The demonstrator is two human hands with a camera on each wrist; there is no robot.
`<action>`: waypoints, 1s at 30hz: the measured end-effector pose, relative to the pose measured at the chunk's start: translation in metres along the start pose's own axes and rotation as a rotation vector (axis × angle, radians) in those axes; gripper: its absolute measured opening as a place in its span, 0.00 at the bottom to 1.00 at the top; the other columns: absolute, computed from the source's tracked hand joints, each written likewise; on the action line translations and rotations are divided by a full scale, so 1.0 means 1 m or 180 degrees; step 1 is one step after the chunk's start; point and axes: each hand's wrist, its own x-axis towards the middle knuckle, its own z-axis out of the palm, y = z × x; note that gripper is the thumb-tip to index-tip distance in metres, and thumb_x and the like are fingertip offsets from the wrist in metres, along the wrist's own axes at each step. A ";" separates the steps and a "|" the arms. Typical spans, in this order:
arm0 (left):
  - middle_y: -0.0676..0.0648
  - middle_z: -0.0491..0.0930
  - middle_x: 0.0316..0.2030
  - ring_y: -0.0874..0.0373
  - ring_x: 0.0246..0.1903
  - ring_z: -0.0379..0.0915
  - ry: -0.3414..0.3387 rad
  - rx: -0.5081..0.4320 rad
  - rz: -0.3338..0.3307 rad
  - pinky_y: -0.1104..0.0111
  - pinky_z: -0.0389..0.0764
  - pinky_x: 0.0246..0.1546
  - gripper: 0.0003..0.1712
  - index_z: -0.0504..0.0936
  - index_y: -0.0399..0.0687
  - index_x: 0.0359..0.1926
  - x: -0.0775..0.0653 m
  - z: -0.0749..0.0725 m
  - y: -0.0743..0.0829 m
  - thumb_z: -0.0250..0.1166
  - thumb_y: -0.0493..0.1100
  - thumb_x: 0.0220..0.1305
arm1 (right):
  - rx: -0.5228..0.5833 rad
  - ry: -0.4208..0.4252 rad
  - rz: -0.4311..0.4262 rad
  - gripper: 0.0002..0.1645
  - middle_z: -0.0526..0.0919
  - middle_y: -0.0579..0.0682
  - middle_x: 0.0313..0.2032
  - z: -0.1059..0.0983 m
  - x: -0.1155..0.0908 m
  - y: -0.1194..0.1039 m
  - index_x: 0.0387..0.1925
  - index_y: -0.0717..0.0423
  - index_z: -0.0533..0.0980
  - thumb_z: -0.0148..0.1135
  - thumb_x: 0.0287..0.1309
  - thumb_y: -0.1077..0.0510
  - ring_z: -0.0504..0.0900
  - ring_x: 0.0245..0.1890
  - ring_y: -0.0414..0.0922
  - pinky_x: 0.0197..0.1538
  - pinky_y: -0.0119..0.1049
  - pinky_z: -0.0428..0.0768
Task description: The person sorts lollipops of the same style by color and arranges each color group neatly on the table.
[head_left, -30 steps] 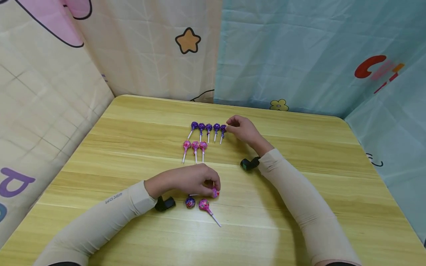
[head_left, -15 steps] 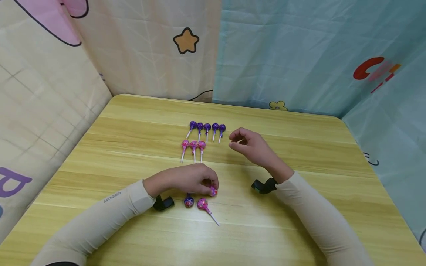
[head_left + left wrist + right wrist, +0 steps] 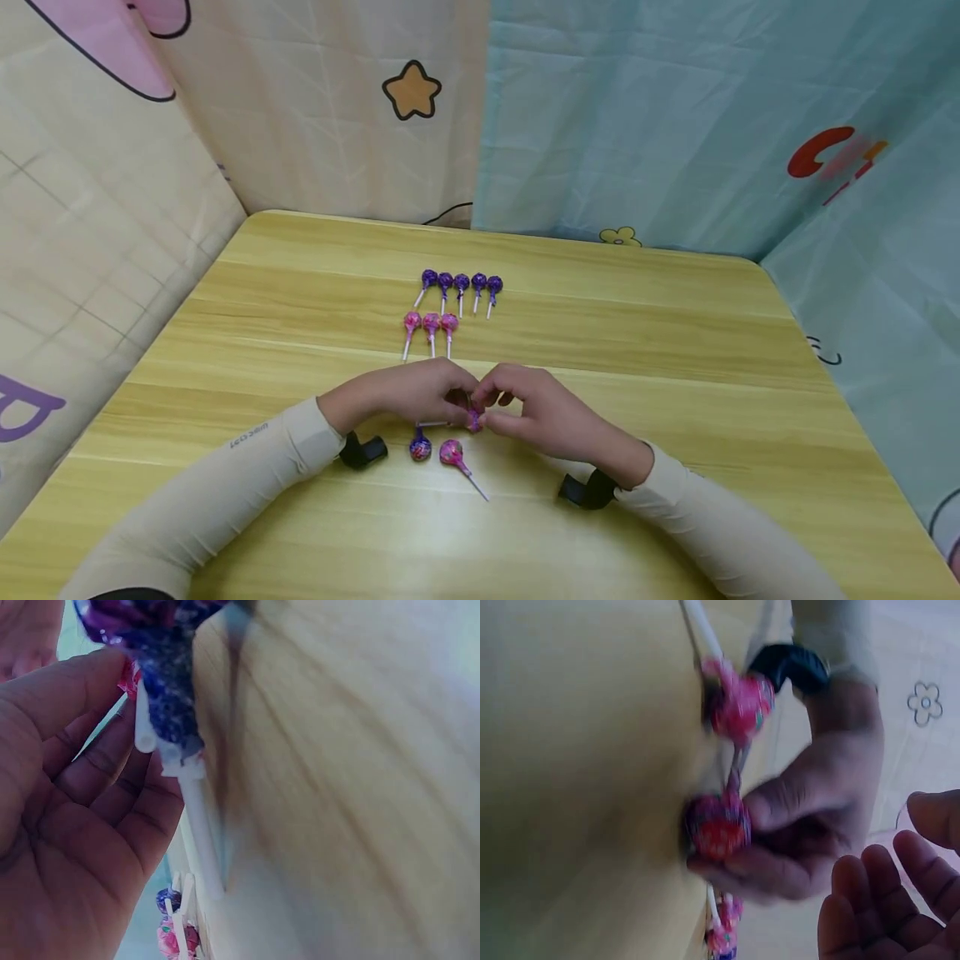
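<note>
In the head view my left hand [image 3: 423, 392] pinches a pink lollipop [image 3: 475, 421] by its wrapped head, low over the table; the right wrist view shows that same lollipop head [image 3: 718, 831] at the left fingertips. My right hand [image 3: 540, 412] has come up on its other side, loosely curved, its fingertips right by the candy. Seen from the right wrist, its fingers are relaxed and hold nothing. Just below the left hand lies a purple lollipop [image 3: 420, 448], large in the left wrist view. Beside it is another pink lollipop [image 3: 452, 452], stick pointing toward the lower right.
Farther back, several purple lollipops [image 3: 462, 283] lie in a row, sticks toward me. A shorter row of pink lollipops [image 3: 431, 323] lies in front of them. The wooden table [image 3: 675, 333] ends against printed curtains [image 3: 637, 108] at the back.
My right hand has left the end of the purple row and moved down toward me, to the lollipop in my left hand. The left hand keeps its pinch, nearly in place.
</note>
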 end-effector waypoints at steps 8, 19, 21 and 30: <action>0.60 0.81 0.31 0.63 0.31 0.76 -0.0063 -0.0182 -0.0143 0.68 0.79 0.36 0.08 0.84 0.57 0.37 0.001 -0.003 -0.004 0.63 0.38 0.69 | -0.0296 -0.0451 -0.0117 0.12 0.82 0.47 0.46 0.023 -0.007 -0.012 0.48 0.56 0.79 0.65 0.63 0.62 0.79 0.48 0.41 0.52 0.33 0.77; 0.60 0.83 0.33 0.63 0.34 0.77 -0.0103 -0.0323 -0.0278 0.68 0.80 0.39 0.11 0.85 0.54 0.40 0.000 -0.003 -0.003 0.61 0.34 0.68 | -0.0713 -0.0458 -0.0357 0.10 0.79 0.43 0.44 0.048 -0.008 -0.012 0.45 0.54 0.79 0.63 0.62 0.65 0.76 0.47 0.35 0.53 0.25 0.73; 0.60 0.83 0.33 0.63 0.33 0.77 -0.0102 -0.0354 -0.0301 0.68 0.79 0.38 0.10 0.85 0.54 0.40 0.000 -0.003 -0.003 0.61 0.34 0.68 | -0.0756 -0.0469 -0.0359 0.09 0.79 0.43 0.44 0.050 -0.008 -0.012 0.44 0.53 0.79 0.63 0.62 0.65 0.75 0.47 0.35 0.53 0.24 0.73; 0.58 0.83 0.32 0.64 0.33 0.77 -0.0100 -0.0393 -0.0312 0.68 0.79 0.39 0.07 0.85 0.53 0.40 0.000 -0.002 -0.002 0.63 0.36 0.68 | -0.1004 -0.0593 -0.0276 0.07 0.77 0.42 0.38 0.055 -0.007 -0.011 0.41 0.52 0.80 0.67 0.61 0.61 0.75 0.41 0.36 0.49 0.26 0.74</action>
